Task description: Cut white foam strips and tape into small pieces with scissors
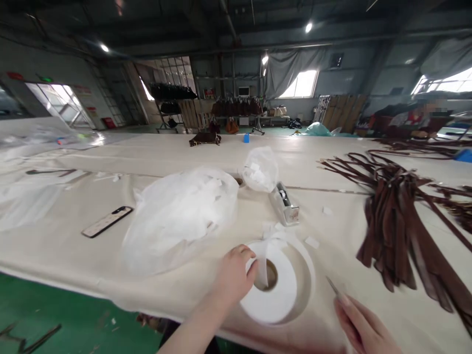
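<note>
A wide roll of white tape [283,300] lies flat on the table, with a brown cardboard core. Its loose strip [262,263] loops round the right side and crosses over the core. My left hand [236,273] is at the roll's left edge, with thumb and fingers closed on the strip's side. To the right of the roll, my right hand [359,322] grips a thin pointed metal tool [334,286], its tip toward the roll; the fingers hide the rest, so its kind is unclear. Small white cut pieces [312,242] lie just beyond the roll.
A clear tape dispenser [287,209] stands behind the roll. White plastic bags [180,216] fill the middle left, beside a phone [106,222]. Brown leather straps [394,221] are heaped at the right. Another person [416,120] is at the far right, across the table [169,295].
</note>
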Motion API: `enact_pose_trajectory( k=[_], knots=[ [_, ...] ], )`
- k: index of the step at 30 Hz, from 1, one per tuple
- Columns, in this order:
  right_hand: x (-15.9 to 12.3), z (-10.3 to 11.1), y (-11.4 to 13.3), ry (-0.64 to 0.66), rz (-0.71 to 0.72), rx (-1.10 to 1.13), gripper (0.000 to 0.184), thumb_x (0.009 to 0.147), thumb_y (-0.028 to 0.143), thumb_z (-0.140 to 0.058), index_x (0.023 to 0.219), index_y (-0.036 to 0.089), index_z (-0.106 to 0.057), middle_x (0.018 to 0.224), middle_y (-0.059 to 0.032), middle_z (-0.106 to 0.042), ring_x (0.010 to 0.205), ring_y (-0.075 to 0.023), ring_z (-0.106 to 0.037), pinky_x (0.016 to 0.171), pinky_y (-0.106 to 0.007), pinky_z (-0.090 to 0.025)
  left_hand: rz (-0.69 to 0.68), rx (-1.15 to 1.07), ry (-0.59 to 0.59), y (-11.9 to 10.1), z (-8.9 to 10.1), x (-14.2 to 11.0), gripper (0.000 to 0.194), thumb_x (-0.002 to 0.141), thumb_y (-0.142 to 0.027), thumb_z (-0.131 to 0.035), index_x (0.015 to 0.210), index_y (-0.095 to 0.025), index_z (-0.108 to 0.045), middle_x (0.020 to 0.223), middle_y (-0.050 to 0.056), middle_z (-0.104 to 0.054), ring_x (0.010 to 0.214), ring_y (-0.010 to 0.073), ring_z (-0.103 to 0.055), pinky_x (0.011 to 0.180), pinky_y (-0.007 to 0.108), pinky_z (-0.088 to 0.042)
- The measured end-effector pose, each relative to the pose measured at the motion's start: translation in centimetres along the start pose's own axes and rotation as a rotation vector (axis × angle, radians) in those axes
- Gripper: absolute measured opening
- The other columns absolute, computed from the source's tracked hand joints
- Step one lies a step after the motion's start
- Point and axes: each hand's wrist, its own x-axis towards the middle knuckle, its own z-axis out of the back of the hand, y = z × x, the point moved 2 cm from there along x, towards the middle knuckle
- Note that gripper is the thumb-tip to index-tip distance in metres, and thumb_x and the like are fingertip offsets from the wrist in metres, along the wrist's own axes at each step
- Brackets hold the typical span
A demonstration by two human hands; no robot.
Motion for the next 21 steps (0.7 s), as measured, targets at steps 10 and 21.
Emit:
enact_pose_trajectory(
  k=[10,21],
  knots=[
    [-3.1,-7.4,3.3,0.124,0.555,-0.569,0.034,0.081,0.036,-0.059,0.112,0.024,-0.055,0.088,-0.0042,-0.067,0.072,-0.0216,-0.064,0.069,-0.033,-0.05,0.096,0.192,0.108,1.0,-1.1,5.4,0.039,0.092,-0.013,-0.037,0.123,-0.025,-0.057,0.115,0.005,-0.067,0.102,0.0181,-0.063,0.092,0.028,-0.046],
    [-2.1,-11.9,4.6,0.297,0.707,-0.987,0.043,0.081,0.019,-0.057,0.123,0.02,-0.051,0.118,-0.0116,-0.067,0.088,-0.0276,-0.07,0.075,-0.035,-0.051,0.182,0.281,0.111,9.1,0.4,-2.7,0.036,0.091,-0.007,-0.039,0.111,-0.021,-0.066,0.106,0.007,-0.066,0.092,0.0186,-0.066,0.084,0.03,-0.049]
  ],
)
